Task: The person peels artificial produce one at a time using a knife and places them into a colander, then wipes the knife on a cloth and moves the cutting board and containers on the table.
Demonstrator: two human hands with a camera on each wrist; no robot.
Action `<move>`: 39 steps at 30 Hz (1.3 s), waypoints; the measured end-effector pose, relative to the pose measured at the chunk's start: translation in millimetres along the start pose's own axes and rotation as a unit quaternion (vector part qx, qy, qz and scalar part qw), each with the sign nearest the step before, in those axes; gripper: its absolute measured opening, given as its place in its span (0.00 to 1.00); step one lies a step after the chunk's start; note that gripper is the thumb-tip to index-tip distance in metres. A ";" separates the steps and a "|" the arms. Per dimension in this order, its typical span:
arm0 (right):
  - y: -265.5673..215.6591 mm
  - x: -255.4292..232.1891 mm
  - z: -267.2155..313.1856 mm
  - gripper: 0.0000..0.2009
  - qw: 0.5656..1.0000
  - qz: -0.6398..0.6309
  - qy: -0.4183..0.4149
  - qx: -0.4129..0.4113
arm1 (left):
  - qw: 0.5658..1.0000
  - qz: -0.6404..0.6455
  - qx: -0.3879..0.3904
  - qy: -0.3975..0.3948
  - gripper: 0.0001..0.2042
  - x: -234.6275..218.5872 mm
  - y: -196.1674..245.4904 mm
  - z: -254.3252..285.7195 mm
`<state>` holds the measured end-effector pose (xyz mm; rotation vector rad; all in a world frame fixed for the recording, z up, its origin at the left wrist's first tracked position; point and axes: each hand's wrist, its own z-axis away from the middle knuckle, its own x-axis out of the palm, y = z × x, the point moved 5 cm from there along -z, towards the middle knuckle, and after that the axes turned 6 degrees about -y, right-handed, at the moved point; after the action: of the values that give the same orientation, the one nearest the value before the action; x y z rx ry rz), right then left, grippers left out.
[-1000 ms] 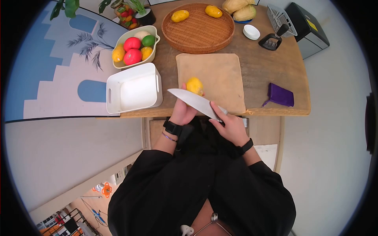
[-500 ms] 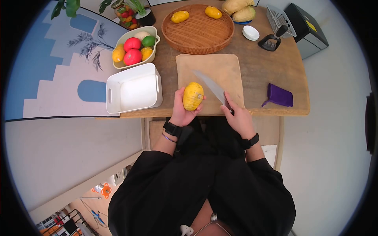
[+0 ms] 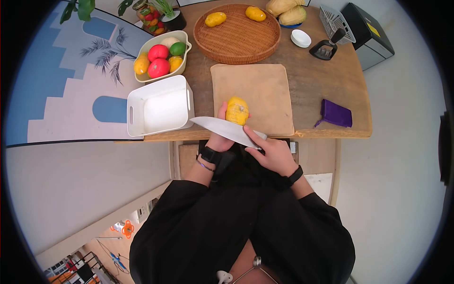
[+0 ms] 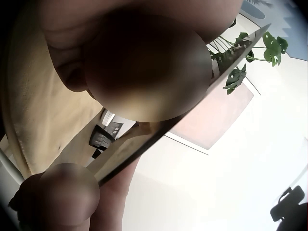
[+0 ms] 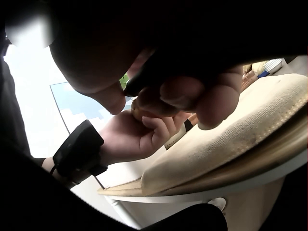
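My left hand (image 3: 220, 141) holds a yellow oval fruit or vegetable (image 3: 237, 111), its upper side marked with crossing score lines. My right hand (image 3: 276, 155) grips a kitchen knife (image 3: 222, 128) by the handle, the index finger stretched along the blade. The broad blade points left and lies across the near end of the yellow piece, covering part of the left hand. Below both is the tan cutting board (image 3: 269, 90) at the table's front edge. Close up in the left wrist view, the yellow piece (image 4: 149, 72) is dark and blurred, with the blade beside it.
A white bin (image 3: 163, 109) and a bowl of fruit (image 3: 187, 47) stand on the left. Behind the board, a round wicker tray (image 3: 236, 42) carries two yellow pieces. To the right lie a purple pouch (image 3: 336, 114), a black-handled tool (image 3: 326, 48) and a small white dish (image 3: 301, 38).
The knife swung down off the board and back left across the yellow piece. My left hand tilted that piece away and raised it slightly; half a second ago its scored side faced up, apart from the blade.
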<state>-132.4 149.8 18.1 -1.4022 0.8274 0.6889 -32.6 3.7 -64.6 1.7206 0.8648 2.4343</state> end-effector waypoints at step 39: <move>16.3 -5.4 -1.8 0.34 0.997 0.041 0.060 0.023 | 0.996 -0.051 0.031 0.064 0.31 -0.4 3.8 5.0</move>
<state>-149.0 149.4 13.5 -1.3840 0.9938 0.6502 -27.0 2.5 -62.0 1.5108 1.0245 2.4977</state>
